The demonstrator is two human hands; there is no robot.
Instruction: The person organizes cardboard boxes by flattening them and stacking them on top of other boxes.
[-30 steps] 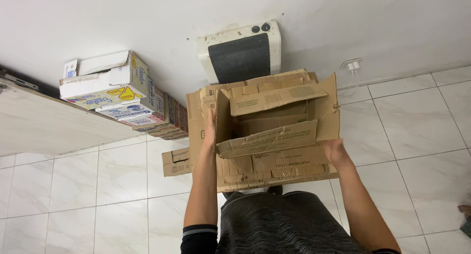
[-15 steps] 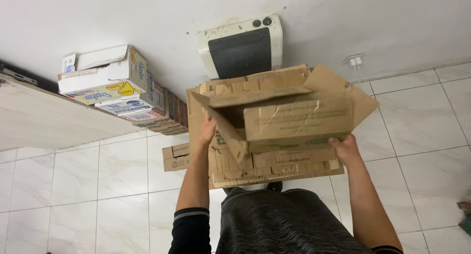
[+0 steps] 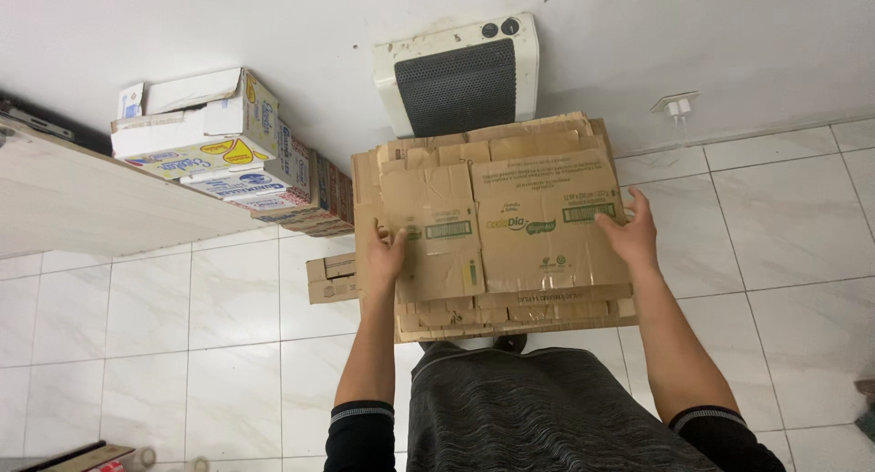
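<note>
- The stack of flattened brown corrugated cardboard boxes (image 3: 497, 226) is held up in front of the person's body, above the white tiled floor (image 3: 784, 244) and just before the white wall heater with a dark grille (image 3: 460, 76). It is many sheets thick, so I judge it moderately heavy and bulky as a bundle, though each sheet alone would be light.
- Handling: the sheets look stiff across the flat but creased along old folds, so they could bend or sag there. The loose layers are not bound together, and smooth card on card may slide and fan out if tilted. Best taken at two opposite side edges, pressing inward, with support under the lower edge.
- Looks: plain brown card, worn and torn at the edges, with green printing and barcode-like marks on the two top panels; the lower layers stick out unevenly at the bottom.
- The left hand (image 3: 387, 253) lies flat on the left top panel near its edge, fingers spread, its grip open and pressing rather than closed around anything.
- The right hand (image 3: 631, 233) clasps the right edge of the stack, fingers on top; whether the thumb wraps beneath I cannot tell.
- Smaller things nearby: a pile of white and yellow printed cartons (image 3: 219, 153) against the wall, and a small folded cardboard piece (image 3: 330, 279) on the floor.
</note>
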